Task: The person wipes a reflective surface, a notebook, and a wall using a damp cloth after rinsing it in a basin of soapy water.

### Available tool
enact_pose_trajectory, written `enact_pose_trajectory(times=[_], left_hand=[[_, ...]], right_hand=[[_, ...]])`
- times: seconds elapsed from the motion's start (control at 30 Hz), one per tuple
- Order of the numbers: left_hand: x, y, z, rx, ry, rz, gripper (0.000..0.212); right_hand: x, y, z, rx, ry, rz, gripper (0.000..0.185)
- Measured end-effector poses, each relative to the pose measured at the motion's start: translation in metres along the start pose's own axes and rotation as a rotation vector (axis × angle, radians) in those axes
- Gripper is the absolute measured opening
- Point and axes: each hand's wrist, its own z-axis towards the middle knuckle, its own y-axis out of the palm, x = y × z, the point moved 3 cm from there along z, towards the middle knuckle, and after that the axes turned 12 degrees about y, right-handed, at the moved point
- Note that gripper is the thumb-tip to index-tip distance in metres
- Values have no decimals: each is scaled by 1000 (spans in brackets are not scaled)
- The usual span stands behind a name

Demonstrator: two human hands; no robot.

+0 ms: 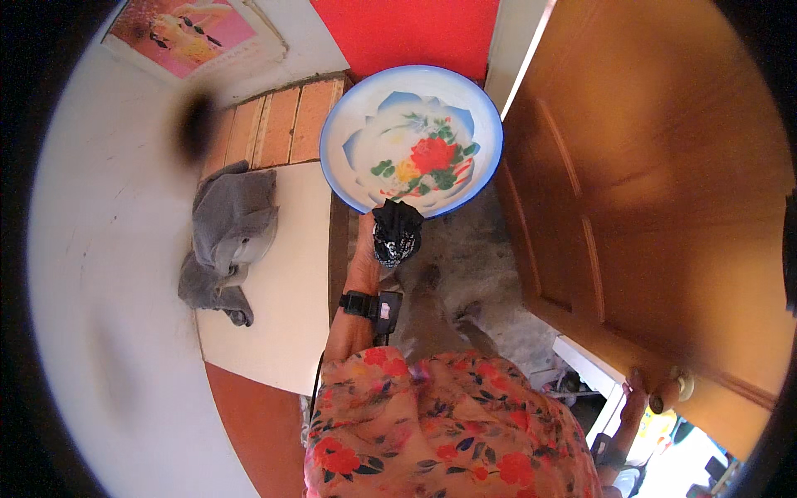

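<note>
A large white enamel basin (398,124) with a blue rim and painted flowers is held out in front of me, its inside facing up. My left hand (367,227) is at the near rim and appears to grip it. A bunched black cloth (396,233) with a white pattern hangs over that hand and hides most of the fingers. At the lower right, my right hand (634,395) is at the edge of a brown wooden door (622,187), beside the round doorknob (666,397). Its fingers are only partly visible.
On the left, a grey towel (233,218) lies over a pale-topped surface (299,261) against the white wall (112,249). Orange tiles (274,127) run behind it. A red panel (411,37) stands beyond the basin. Grey floor (479,261) shows below, and bright daylight enters past the door.
</note>
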Motion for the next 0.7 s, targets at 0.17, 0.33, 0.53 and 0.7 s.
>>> enact_pose_trajectory(times=[0.17,0.33,0.53,0.7], left_hand=[[-12,30,68,372,-274,-114,24],[-36,17,104,139,-301,-60,20],[-110,-49,100,203,-307,-173,21],[-111,-65,128,121,-278,-295,18]], right_hand=[[-40,17,41,128,58,-56,39],[-24,32,54,145,62,-80,39],[-1,21,53,164,63,-75,39],[-45,19,36,203,95,-114,39]])
